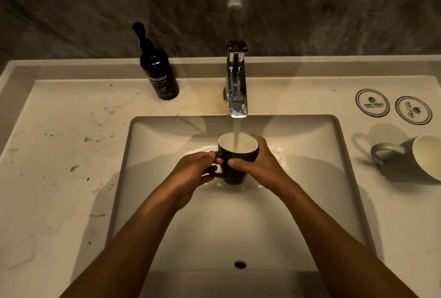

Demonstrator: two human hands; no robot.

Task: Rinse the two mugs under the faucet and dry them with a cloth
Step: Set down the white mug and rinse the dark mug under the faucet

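Observation:
A dark mug [235,171] with a pale inside is held upright in the sink [310,145], right under the chrome faucet [236,83]. Water streams from the spout into the mug. My left hand [193,171] grips the mug's handle on its left side. My right hand [257,160] wraps around the mug's right wall. A second mug [412,157] lies on its side on the counter at the right, its mouth facing right and its handle to the left. No cloth is in view.
A black hand-wash pump bottle [158,73] stands on the counter left of the faucet. Two round paper coasters [372,102] lie at the back right. The left counter [59,154] is stained and speckled. A dark wall rises behind the basin.

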